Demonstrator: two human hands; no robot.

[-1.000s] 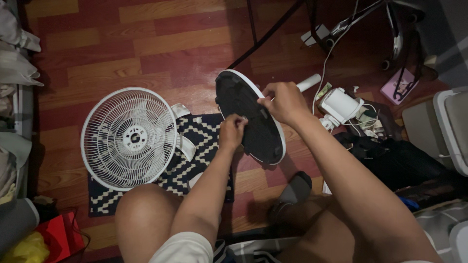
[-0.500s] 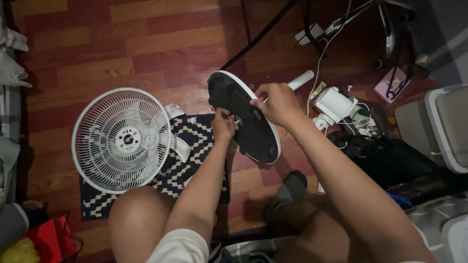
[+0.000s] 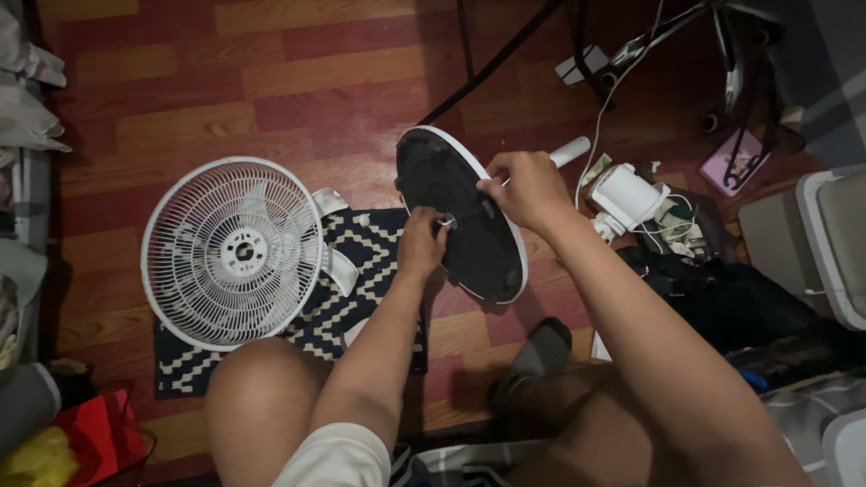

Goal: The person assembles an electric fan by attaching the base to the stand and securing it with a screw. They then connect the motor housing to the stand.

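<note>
Round fan base point(image 3: 465, 221), white rim, black underside, held tilted on edge above the wooden floor point(image 3: 271, 99), underside facing the camera. Right hand point(image 3: 528, 188) gripping the upper rim of the base, fingers curled shut around the edge. Left hand point(image 3: 422, 242) at the centre of the black underside, fingers pinched together on a small metal screw or nut point(image 3: 447, 222); too small to tell which. White pole point(image 3: 570, 151) sticking out behind the base, partly hidden by the right hand. White fan cage point(image 3: 233, 252) lying flat to the left, half on a black-and-white patterned mat point(image 3: 365, 257), well apart from the base. White motor housing point(image 3: 627, 194) with tangled cables just right of the right hand. Bare knees at bottom of view
</note>
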